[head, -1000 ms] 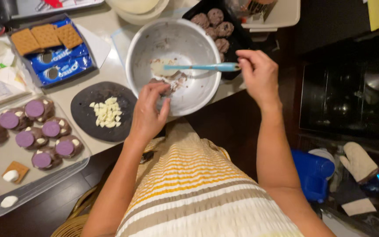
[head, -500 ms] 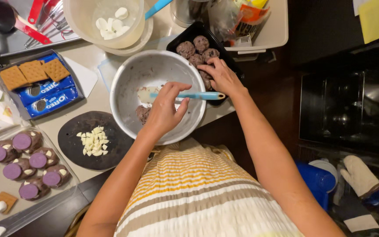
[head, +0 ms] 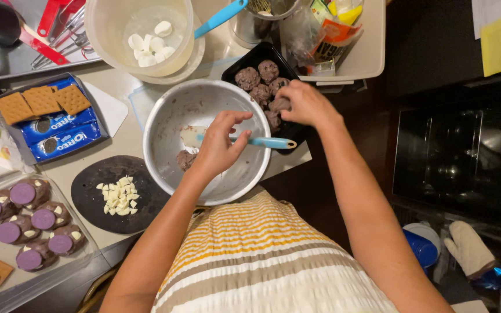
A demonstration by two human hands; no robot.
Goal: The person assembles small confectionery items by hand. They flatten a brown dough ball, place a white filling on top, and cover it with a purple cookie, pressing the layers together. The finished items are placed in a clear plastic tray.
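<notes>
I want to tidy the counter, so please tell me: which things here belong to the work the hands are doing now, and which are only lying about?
In use:
left hand on spatula
metal mixing bowl
right hand at dark dough balls
black tray

Lying about:
graham crackers
blue cookie packs
marshmallow bowl
purple-topped cookies
dark plate with white chips

Silver mixing bowl (head: 169, 124) — light-blue-handled spatula (head: 262, 141) inside; dark brown dough balls (head: 256, 78) on a black tray (head: 236, 68); purple-topped cookies (head: 24, 217).
</notes>
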